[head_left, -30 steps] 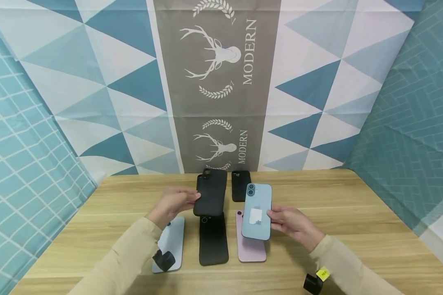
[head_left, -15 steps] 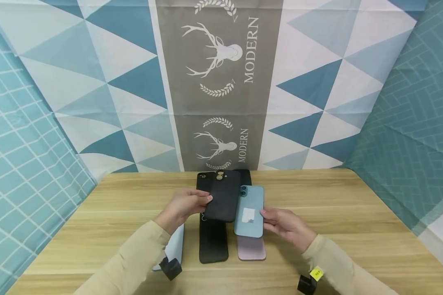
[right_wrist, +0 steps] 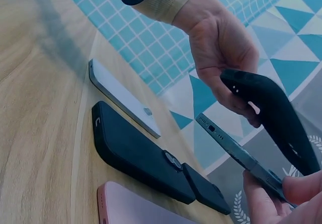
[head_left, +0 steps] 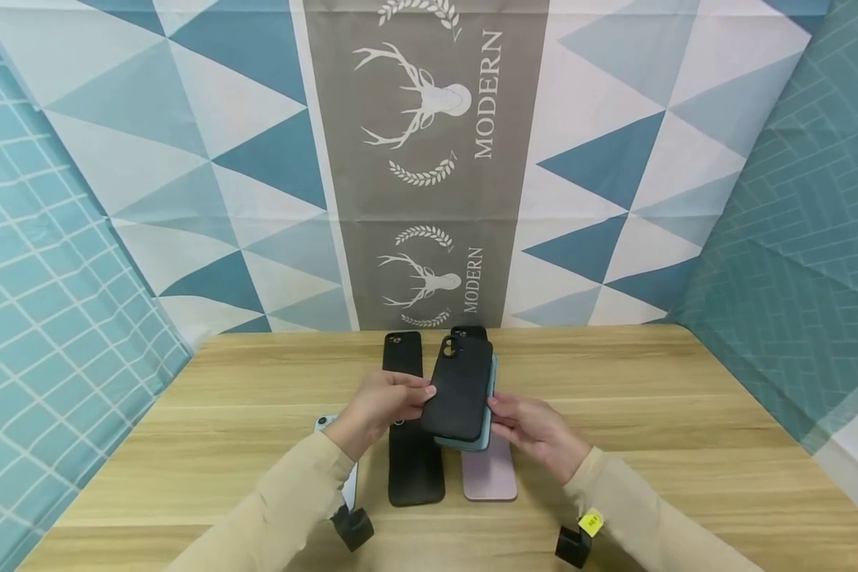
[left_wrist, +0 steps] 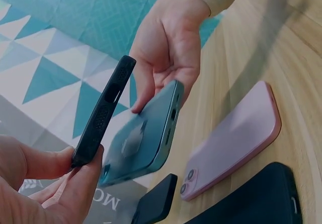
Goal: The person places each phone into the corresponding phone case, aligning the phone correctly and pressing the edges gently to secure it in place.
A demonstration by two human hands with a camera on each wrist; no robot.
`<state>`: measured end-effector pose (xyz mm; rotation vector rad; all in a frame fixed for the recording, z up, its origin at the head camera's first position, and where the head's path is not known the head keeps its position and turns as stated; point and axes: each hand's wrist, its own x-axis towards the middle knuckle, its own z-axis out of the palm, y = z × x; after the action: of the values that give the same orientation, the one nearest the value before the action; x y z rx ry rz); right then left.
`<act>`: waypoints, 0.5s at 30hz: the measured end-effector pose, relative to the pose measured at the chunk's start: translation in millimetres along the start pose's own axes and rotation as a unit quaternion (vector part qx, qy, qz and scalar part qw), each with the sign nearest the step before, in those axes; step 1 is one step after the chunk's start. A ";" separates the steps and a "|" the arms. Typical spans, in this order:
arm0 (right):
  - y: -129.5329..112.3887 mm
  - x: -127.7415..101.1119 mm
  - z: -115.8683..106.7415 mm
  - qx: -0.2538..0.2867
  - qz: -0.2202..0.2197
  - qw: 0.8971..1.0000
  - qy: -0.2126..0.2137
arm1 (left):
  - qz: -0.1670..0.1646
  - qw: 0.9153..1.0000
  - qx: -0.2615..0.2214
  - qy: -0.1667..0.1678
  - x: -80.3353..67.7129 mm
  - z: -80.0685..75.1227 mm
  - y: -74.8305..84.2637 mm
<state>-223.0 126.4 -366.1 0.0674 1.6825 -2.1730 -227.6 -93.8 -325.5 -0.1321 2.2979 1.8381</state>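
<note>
Two grips are at work above the bench (head_left: 651,413): your left hand (head_left: 379,405) pinches a black case (head_left: 461,389) by its edge between thumb and fingers, and your right hand (head_left: 532,429) holds a blue phone (head_left: 472,442) from the side with curled fingers. You have the case lying over the back of the phone, slightly apart from it in the wrist views, both raised off the wood. Below your grips lie a pink phone (head_left: 489,475), a black-cased phone (head_left: 415,473) and a pale blue phone (right_wrist: 123,97); beyond them lie two more black cases (head_left: 403,353).
</note>
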 end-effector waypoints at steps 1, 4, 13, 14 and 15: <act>0.4 0.6 0.4 0.004 -0.002 1.000 -0.004 | 0.000 1.000 -0.001 -0.001 -0.4 1.3 -0.1; 1.6 2.5 1.2 0.012 -0.003 1.000 -0.010 | -0.003 1.000 -0.005 0.001 -2.0 4.5 -0.7; 3.1 5.0 0.3 0.030 -0.001 0.999 -0.041 | 0.000 1.000 -0.022 0.001 -0.5 9.8 -10.6; 3.4 5.0 -0.3 0.035 0.000 0.998 -0.049 | 0.002 1.000 -0.018 0.002 -0.7 10.1 -11.7; 3.7 4.9 -0.6 0.040 0.001 0.998 -0.053 | 0.004 1.000 -0.014 0.004 -1.1 10.3 -12.5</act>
<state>-226.4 125.0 -371.0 -0.0247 1.5371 -2.2004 -223.1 -86.6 -339.4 -0.1336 2.2823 1.8775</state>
